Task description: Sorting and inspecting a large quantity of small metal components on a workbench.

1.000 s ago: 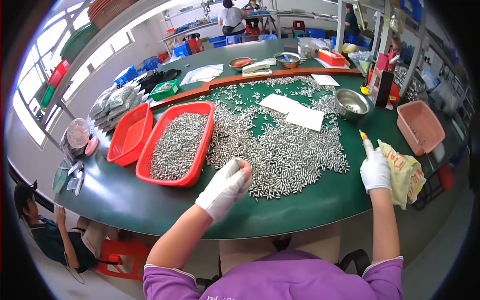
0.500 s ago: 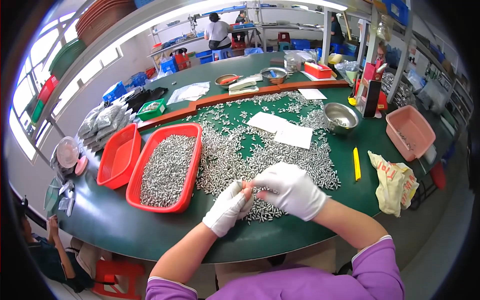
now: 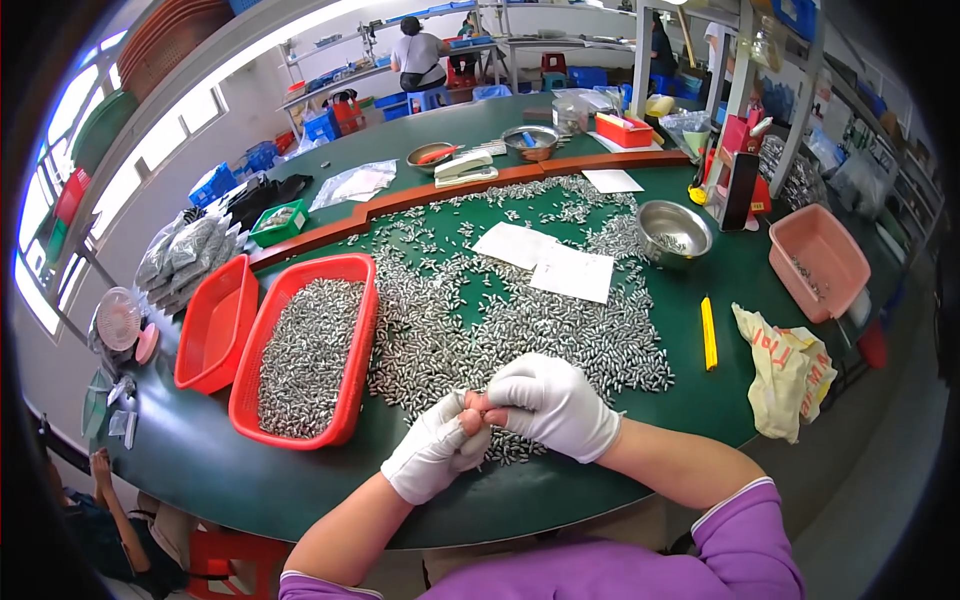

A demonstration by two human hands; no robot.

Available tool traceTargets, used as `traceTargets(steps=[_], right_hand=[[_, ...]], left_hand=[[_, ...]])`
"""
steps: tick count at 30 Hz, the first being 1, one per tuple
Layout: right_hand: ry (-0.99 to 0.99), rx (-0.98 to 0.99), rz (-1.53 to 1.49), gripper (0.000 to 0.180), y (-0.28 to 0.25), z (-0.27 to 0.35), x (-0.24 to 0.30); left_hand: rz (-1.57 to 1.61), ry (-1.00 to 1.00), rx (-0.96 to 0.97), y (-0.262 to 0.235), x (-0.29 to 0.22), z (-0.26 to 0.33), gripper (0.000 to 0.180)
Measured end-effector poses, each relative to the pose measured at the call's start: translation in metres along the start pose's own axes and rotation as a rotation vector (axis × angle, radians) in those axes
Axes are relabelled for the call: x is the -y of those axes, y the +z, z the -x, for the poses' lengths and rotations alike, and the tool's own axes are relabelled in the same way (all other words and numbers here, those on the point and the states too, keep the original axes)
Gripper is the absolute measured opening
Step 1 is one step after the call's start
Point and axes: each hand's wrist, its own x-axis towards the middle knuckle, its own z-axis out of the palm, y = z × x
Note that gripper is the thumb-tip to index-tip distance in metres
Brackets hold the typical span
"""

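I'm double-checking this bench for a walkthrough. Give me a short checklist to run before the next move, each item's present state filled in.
1. Left hand and right hand gloved: ok.
2. Piece between the fingertips: cannot tell, the fingers hide it.
3. Loose metal pieces uncovered: not ok, two white sheets lie on them.
4. Red basket of pieces upright on the table: ok.
5. Yellow stick-shaped tool apart from the pieces: ok.

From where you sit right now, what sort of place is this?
Probably a small-parts workshop or factory floor: loose metal pieces spread across a green worktable, a red basket holding more, and a person seated in the background.
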Motion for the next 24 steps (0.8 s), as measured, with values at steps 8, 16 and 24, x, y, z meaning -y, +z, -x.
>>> traceTargets(steps=[8,16,24], right_hand=[[-0.075,-0.011,0.031,0.022,0.003,0.001,-0.007],[-0.061,-0.035,0.043,0.024,0.003,0.002,-0.005],[-0.111,0.025,0.340,0.016,-0.008,-0.007,-0.009]], left_hand=[[-0.048,0.022,-0.068,0.000,0.000,-0.002,0.032],[-0.042,0.080,-0.140,0.003,0.002,-0.001,0.031],[0.031,0.084,-0.160,-0.001,-0.001,-0.007,0.032]])
